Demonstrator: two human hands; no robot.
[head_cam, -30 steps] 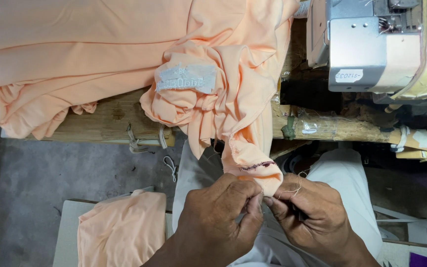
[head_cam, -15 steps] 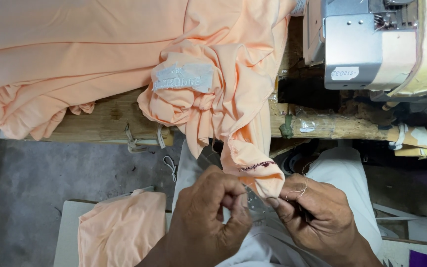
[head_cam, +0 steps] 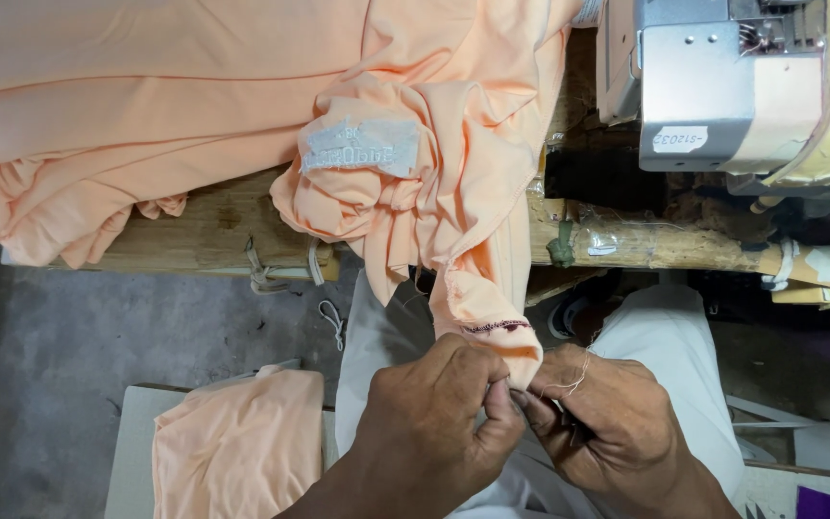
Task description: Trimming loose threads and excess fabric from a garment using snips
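Head view. The wooden bench (head_cam: 194, 226) serves as landmark. Draped over its front edge and hanging below it is a peach garment (head_cam: 453, 192), its lower tip reaching down to the person's lap; a pale woven label (head_cam: 357, 144) lies on the folds above the bench edge, and a dark line of stitching (head_cam: 497, 327) crosses the hanging end. Below the bench, the left hand (head_cam: 444, 413) is curled nearly closed, thumb and forefinger pinching the garment's hanging tip. The right hand (head_cam: 607, 428), just beside and touching the same tip, is also mostly closed; a loose thread (head_cam: 573, 380) stands up from its fingers, and a small dark tool seems to lie in the grip, though its kind cannot be made out. On the bench's right end stands a sewing machine (head_cam: 722, 86), well apart from both hands. Below the bench at left, a folded peach piece (head_cam: 237, 442) rests on a pale board.

Progress, as a judgement: the seam at the hanging end looks sewn, and thread-end trimming at that tip appears in hand; the large peach heap on the bench seems unhandled.
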